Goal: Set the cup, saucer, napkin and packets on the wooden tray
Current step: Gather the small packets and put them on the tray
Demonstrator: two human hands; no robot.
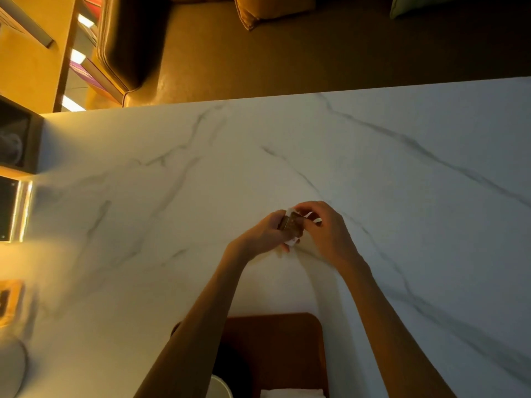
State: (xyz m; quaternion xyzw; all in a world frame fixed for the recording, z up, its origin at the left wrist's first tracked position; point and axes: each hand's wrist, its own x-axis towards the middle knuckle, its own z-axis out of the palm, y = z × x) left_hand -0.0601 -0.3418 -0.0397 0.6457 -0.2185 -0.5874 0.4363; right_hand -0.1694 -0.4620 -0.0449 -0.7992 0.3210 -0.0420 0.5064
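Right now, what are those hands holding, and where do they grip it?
Both hands, left hand and right hand, pinch a small bunch of packets from opposite sides, above the marble counter.

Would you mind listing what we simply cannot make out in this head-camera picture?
- Packets: both hands, left hand and right hand, cover most of them; count and print unreadable.
- Wooden tray: left forearm and the bottom edge hide part of it.
- White round item and white folded item on the tray: cut off by the bottom edge; identity unclear.
- Objects at the left edge: blurred and cropped.
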